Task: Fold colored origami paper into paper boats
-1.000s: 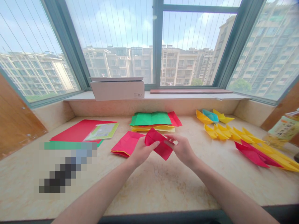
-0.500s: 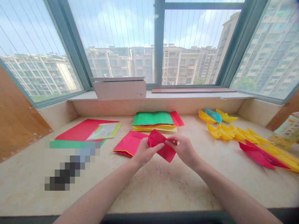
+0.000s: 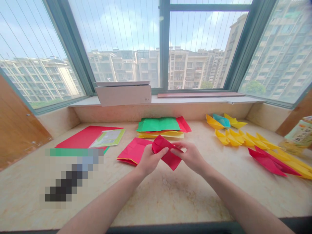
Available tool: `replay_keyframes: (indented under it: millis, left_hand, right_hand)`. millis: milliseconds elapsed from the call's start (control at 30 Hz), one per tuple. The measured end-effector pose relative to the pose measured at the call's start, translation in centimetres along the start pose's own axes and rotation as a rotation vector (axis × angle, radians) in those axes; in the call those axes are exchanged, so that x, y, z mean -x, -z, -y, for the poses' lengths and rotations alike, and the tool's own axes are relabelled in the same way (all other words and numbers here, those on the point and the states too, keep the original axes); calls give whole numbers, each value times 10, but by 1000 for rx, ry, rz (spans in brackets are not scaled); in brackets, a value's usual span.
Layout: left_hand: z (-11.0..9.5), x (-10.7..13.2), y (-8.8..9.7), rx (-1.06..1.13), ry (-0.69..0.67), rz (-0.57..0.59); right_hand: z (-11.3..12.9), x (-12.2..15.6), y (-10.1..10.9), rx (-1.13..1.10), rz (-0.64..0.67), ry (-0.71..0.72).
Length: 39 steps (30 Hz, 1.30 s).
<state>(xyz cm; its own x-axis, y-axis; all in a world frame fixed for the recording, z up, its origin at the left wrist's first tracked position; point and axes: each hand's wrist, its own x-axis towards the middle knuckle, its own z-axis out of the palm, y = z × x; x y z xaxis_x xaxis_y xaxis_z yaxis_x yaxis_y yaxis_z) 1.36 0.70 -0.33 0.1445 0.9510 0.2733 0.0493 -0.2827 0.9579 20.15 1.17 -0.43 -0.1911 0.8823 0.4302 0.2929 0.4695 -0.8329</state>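
A person's left hand (image 3: 149,159) is pinching the left side of a folded red paper (image 3: 172,160), its thumb pressing on the near face, while the right hand (image 3: 191,153) is gripping the same paper from the right, thumb on the front and fingers curling at the far edge. The paper is remaining at nearly the same spot and slant as half a second ago, with the right fingers shifting only slightly; that small change is suggesting a fold being worked in place rather than finished. Around it, folded red sheets (image 3: 131,150) are lying at nine o'clock, just beside the left hand, and a creased green paper (image 3: 158,124) is topping a pile near twelve. Yellow paper boats (image 3: 233,139) are lining up between two and three o'clock, a blue boat (image 3: 223,121) is sitting at two, and a red boat (image 3: 268,162) is resting at three. Farther out, a white box (image 3: 124,95) is standing between ten and eleven.
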Motion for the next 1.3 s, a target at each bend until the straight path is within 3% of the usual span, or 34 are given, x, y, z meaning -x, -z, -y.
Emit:
replay_keyframes:
  millis: [167,467,700,1100,1300]
  left_hand:
    - [0,0,3,-99,-50,5]
    - [4,4,3,-164,-183,111]
    - [6,3,4,-212,-195,77]
    - [0,6,1,-155,-166,98]
    - [-7,2,0,-158,-92,32]
  right_hand:
    - [6,-1,1,-141,96,-35]
    - [2,-1,6,-44,95,-61]
    - [1,0,4,14,67,-26]
    - [3,0,3,-195,96,-159]
    - [-1,-2,7,-35,59,-116]
